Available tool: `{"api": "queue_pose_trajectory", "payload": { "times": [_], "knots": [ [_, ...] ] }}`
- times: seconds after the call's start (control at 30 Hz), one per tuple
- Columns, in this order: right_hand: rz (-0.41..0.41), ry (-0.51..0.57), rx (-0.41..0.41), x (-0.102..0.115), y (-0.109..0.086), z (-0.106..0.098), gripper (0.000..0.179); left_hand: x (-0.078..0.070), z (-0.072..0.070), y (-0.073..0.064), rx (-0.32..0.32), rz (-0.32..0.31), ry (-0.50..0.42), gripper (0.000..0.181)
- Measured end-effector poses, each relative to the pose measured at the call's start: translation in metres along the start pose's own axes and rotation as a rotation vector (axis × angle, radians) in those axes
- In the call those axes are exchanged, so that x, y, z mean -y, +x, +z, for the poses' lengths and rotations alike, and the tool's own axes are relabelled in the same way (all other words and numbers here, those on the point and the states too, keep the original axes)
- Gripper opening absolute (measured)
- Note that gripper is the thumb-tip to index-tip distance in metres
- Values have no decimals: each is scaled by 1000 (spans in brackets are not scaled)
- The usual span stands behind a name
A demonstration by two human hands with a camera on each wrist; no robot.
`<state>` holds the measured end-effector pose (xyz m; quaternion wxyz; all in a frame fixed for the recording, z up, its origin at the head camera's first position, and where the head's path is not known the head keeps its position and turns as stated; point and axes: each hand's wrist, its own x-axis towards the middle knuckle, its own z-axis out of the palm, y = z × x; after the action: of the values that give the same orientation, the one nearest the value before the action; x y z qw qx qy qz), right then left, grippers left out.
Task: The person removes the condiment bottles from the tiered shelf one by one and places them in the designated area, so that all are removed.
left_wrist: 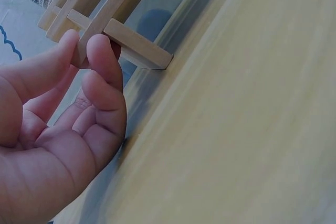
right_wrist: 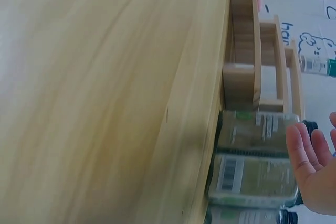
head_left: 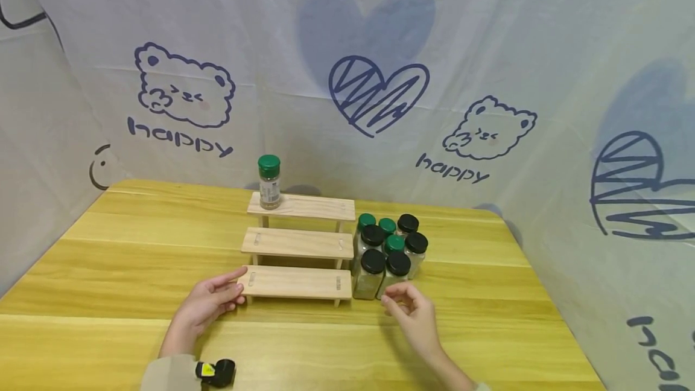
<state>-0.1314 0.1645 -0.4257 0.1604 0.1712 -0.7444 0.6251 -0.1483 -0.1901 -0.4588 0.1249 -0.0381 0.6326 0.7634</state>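
A three-step wooden spice rack (head_left: pixel 295 282) stands on the table. My left hand (head_left: pixel 209 300) pinches the left end of its lowest step between thumb and fingers, as the left wrist view shows closely. On the top step, at its left end, a spice jar (head_left: pixel 269 183) with a green lid stands upright. Several more spice jars (head_left: pixel 369 279), some black-lidded and some green-lidded, are grouped against the rack's right side. Right in front of this group is my right hand (head_left: pixel 414 315), its fingers loosely bent and holding nothing. In the right wrist view its fingertips (right_wrist: pixel 296 135) overlap a jar (right_wrist: pixel 254 174) with a barcode label.
The wooden table (head_left: pixel 304 349) extends around the rack and jars. Behind it hangs a pale cloth (head_left: pixel 282 65) printed with hearts and bears, and more cloth runs along both sides. A black wrist device (head_left: pixel 217 373) sits at my left sleeve (head_left: pixel 171 373).
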Motion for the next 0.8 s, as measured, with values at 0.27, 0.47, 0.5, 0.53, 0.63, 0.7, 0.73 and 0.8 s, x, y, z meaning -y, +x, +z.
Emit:
{"api": "queue_pose_trajectory", "payload": {
  "times": [0.27, 0.47, 0.5, 0.53, 0.63, 0.7, 0.73, 0.8],
  "knots": [
    [32, 58, 50, 5, 1, 18, 10, -1, 0, -1, -11, -4, 5, 52],
    [37, 102, 81, 7, 3, 29, 10, 0, 0, -1, 0, -7, 6, 51],
    [37, 106, 85, 7, 4, 31, 10, 0, 0, -1, 1, -7, 7, 51],
    [42, 112, 87, 8, 4, 32, 10, 0, 0, -1, 4, -7, 9, 51],
    [46, 116, 94, 9, 6, 37, 11, 0, -1, -1, 3, -8, 7, 52],
    [44, 106, 97, 9, 7, 40, 12, 1, -1, 0, 3, -9, 6, 51],
    [49, 104, 97, 9, 8, 41, 12, 1, -1, 0, 3, -8, 6, 51],
    [49, 101, 98, 9, 8, 44, 13, 0, -1, 0, 4, -6, 7, 51]
  ]
}}
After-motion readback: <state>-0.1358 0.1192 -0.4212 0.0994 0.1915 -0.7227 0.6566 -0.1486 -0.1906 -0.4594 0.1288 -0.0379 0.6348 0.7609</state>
